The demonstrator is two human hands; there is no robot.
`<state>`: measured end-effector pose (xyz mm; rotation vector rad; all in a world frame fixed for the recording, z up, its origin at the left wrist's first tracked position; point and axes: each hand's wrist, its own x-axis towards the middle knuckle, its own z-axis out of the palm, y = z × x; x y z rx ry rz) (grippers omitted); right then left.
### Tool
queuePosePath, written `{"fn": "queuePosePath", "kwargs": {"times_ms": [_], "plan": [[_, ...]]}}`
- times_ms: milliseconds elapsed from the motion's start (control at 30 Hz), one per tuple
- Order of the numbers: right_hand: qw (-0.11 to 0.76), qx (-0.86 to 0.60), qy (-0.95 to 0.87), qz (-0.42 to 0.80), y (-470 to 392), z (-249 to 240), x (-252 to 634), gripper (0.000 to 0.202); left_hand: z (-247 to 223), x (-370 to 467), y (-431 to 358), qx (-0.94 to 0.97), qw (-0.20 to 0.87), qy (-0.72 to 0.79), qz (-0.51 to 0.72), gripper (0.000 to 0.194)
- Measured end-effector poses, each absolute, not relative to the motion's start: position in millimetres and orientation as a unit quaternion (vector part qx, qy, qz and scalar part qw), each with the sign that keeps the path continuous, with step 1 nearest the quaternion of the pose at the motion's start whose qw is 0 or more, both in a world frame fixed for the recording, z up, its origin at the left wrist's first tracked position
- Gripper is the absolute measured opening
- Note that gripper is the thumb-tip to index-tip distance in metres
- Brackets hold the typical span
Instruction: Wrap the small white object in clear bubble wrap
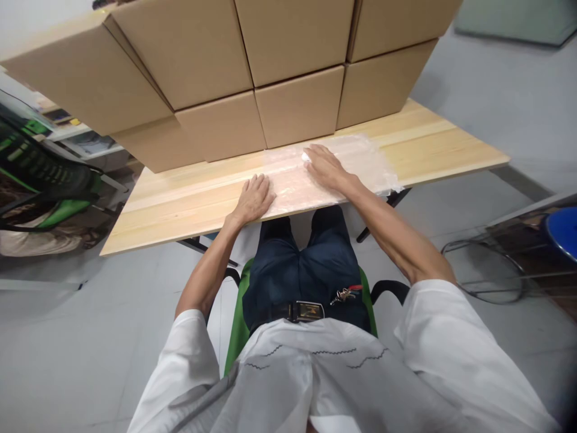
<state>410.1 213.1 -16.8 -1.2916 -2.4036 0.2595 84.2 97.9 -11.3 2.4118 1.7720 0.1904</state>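
Note:
A sheet of clear, thin plastic, perhaps a bag or film, lies flat on the wooden table. My left hand rests palm down at the left edge of this plastic, fingers stretched out. Over the middle of the sheet, my right hand is closed, with a small white object showing at its fingertips. Most of that object is hidden by the fingers, so its kind cannot be made out.
Cardboard boxes stand stacked two high along the table's far side. A green and black chair and shelving are at the left. On the right there is a blue round seat.

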Motion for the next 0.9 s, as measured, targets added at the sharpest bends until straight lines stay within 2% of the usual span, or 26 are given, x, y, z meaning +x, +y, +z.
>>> {"fn": "queuePosePath", "kwargs": {"times_ms": [133, 267, 467, 700, 900], "plan": [[0.18, -0.385, -0.899, 0.111, 171, -26, 388, 0.084, -10, 106, 99, 0.823, 0.077, 0.554, 0.101, 0.093], [0.157, -0.337, -0.917, 0.143, 145, -37, 366, 0.082, -6, 133, 95, 0.845, 0.111, 0.516, 0.085, 0.092], [0.115, -0.396, -0.9, 0.144, 136, -35, 409, 0.086, -6, 133, 88, 0.832, 0.088, 0.548, 0.005, 0.091], [0.096, -0.507, -0.846, 0.132, 148, -29, 490, 0.105, -3, 138, 87, 0.826, 0.05, 0.562, -0.025, 0.087], [0.091, -0.576, -0.804, 0.114, 158, -32, 536, 0.104, 2, 140, 83, 0.823, 0.036, 0.564, -0.052, 0.09]]}}
